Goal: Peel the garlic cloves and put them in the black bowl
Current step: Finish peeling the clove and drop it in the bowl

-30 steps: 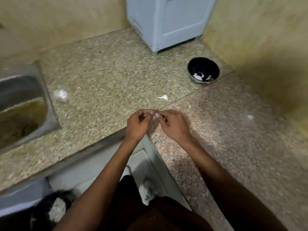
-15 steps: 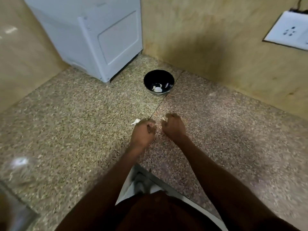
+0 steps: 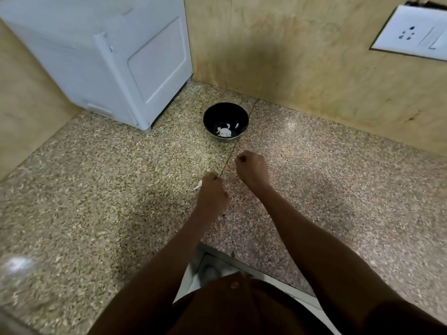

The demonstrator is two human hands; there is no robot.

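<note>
On the left, the left hand (image 3: pixel 212 193) is curling its fingers near a white bit of garlic skin (image 3: pixel 197 185), but I cannot tell if it is holding it. Further right, the right hand (image 3: pixel 252 166) is curled too, maybe hiding a garlic clove. The black bowl (image 3: pixel 226 111) is sitting far back with peeled cloves (image 3: pixel 225 131) inside, waiting for more.

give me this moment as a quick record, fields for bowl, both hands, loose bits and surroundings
bowl: black bowl on the granite counter near the corner, white garlic pieces inside
left hand: left hand with curled fingers, a white scrap showing at its edge; whether it holds the scrap cannot be told
right hand: right hand curled, nearer the bowl; contents hidden
surroundings: white appliance behind the bowl, wall socket upper right
</note>
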